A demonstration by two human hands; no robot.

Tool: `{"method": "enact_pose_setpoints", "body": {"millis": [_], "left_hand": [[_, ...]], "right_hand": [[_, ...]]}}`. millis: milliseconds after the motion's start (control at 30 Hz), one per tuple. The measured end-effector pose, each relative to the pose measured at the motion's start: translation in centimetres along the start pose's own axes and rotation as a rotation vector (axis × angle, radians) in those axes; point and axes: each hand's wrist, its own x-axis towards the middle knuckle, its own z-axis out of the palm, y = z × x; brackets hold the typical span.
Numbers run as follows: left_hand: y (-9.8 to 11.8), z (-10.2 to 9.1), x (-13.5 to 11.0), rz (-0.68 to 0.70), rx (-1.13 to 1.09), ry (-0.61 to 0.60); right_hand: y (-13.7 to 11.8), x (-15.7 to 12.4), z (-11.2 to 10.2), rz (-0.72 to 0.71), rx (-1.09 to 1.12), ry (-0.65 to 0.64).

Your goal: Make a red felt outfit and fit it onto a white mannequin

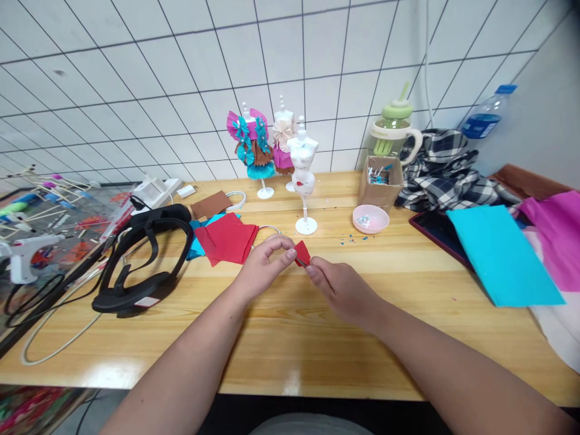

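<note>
Over the middle of the table, my left hand [268,261] pinches a small piece of red paper [301,253] between thumb and fingers. My right hand [338,284] is closed at the lower right corner of the same piece, thumb on top. A thin dark line runs along the paper's lower edge; whether it is a fold or a slim tool I cannot tell. Just beyond the hands stands a white mannequin [304,151] on a round base, with a small red spot at its waist. A stack of red paper sheets [229,238] lies left of my left hand.
Two dressed mannequins [254,148] stand behind. Right of them are a pink bowl [370,225], a cardboard box [380,193], a cup [393,130], a checked cloth [448,172] and turquoise paper [505,254]. A black headset [145,266] and a glue gun [34,254] are at left.
</note>
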Motion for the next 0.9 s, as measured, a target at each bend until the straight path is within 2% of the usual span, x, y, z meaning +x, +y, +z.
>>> {"method": "enact_pose_setpoints", "body": {"millis": [367, 500, 600, 633, 700, 800, 900], "left_hand": [[-0.1, 0.3, -0.2, -0.012, -0.116, 0.125], [-0.4, 0.2, 0.1, -0.048, -0.250, 0.317], [-0.7, 0.0, 0.2, -0.085, -0.338, 0.388], [-0.6, 0.0, 0.2, -0.096, -0.350, 0.376], [-0.3, 0.1, 0.1, -0.115, -0.346, 0.319], [0.4, 0.6, -0.2, -0.125, -0.331, 0.207], [0.7, 1.1, -0.4, -0.153, -0.310, 0.126]], "right_hand": [[0.1, -0.1, 0.0, -0.020, 0.042, -0.039], [0.5, 0.1, -0.2, 0.036, 0.007, -0.062], [1.0, 0.5, -0.2, 0.128, 0.049, 0.071], [1.2, 0.6, -0.2, 0.165, 0.137, 0.139], [1.5, 0.9, 0.0, 0.222, 0.451, 0.212], [1.5, 1.2, 0.4, 0.239, 0.966, 0.170], [1.5, 1.4, 0.6, 0.239, 1.173, 0.178]]}}
